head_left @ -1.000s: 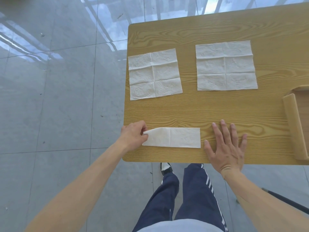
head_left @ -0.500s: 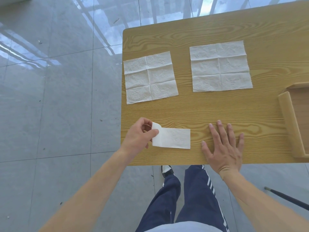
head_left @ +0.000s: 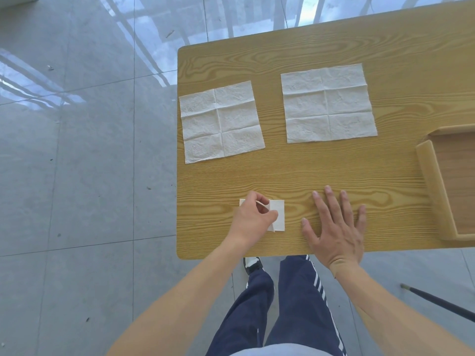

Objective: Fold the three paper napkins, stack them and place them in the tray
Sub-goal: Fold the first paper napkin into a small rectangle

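Note:
A small folded white napkin (head_left: 279,214) lies near the table's front edge, half covered by my left hand (head_left: 253,219), which pinches its folded-over flap. My right hand (head_left: 334,224) rests flat on the wood just to the right of it, fingers spread, holding nothing. Two unfolded creased napkins lie farther back: the left napkin (head_left: 221,122) near the table's left edge and the right napkin (head_left: 327,102) beside it. The wooden tray (head_left: 434,194) sits at the right edge, partly cut off.
The wooden table (head_left: 321,170) ends close to my body and at the left; grey tiled floor lies beyond. My legs in dark trousers stand below the front edge. A dark rod (head_left: 437,300) lies on the floor at the lower right.
My left hand has carried the napkin's left end rightward over itself, turning the long strip into a small square. The right hand stayed flat on the table.

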Motion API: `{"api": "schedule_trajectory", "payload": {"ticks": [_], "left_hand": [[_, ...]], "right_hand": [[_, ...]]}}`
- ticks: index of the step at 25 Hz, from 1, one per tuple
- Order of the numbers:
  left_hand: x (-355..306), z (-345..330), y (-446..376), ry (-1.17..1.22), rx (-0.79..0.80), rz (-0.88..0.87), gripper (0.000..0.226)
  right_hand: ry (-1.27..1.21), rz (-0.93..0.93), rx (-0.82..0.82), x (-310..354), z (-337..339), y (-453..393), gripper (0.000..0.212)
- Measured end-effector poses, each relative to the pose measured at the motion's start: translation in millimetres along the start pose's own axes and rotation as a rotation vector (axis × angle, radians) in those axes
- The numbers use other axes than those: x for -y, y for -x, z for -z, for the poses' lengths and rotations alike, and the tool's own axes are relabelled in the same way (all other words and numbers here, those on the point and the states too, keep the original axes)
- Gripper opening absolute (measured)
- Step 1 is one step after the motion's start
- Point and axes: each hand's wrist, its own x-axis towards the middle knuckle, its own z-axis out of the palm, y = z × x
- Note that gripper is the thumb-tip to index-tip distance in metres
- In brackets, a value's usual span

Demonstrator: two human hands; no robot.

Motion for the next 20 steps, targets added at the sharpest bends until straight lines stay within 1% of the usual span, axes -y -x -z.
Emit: {"api": "schedule_trajectory", "payload": {"ticks": [4, 6, 9, 11, 13, 15, 18, 20], "left_hand": [[5, -8, -2, -0.063, -0.014, -0.047, 0.023], [8, -6, -1, -0.047, -0.005, -0.075, 0.025], [16, 5, 4, -0.079, -0.028, -0.181, 0.021], [29, 19, 7, -0.241, -0.106, -0.304, 0.013], [46, 34, 7, -0.518, -0.247, -0.506, 0.009], [61, 48, 5, -0.678, -0.323, -0.659, 0.011], [68, 62, -3, -0.79, -0.288, -0.725, 0.025], [66, 68, -11, -0.869, -0.242, -0.761, 0.028]], "right_hand": [[-0.003, -0.004, -0.002, 0, 1, 0, 0.071], [-0.008, -0.003, 0.0, 1, 2, 0, 0.07], [-0.02, 0.001, 0.015, 2, 6, 0, 0.069], [-0.046, -0.004, 0.019, 2, 8, 0, 0.067], [-0.1, 0.012, 0.007, 1, 10, 1, 0.065], [-0.151, 0.094, -0.039, 6, 12, 3, 0.06], [-0.16, 0.288, -0.087, 30, 12, 4, 0.056], [-0.137, 0.346, -0.071, 47, 9, 4, 0.051]]}}
